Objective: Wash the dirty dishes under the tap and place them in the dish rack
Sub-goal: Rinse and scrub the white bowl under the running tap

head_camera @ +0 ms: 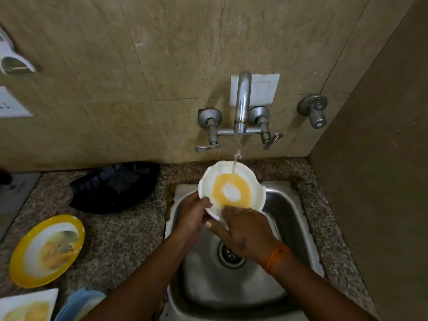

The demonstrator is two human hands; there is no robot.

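Over the sink (298, 218), we hold the plate (209, 181) under the tap (242, 105). Our left hand (193, 215) pinches its near-left rim; our right hand (246, 230) lays straight fingers on its near edge. The rack (92, 191) sits left, nearer the left hand.

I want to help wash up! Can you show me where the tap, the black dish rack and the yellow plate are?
tap (242, 100): head view, on the shiny upright spout.
black dish rack (115, 185): head view, on its slatted inside.
yellow plate (22, 269): head view, on its yellow rim.
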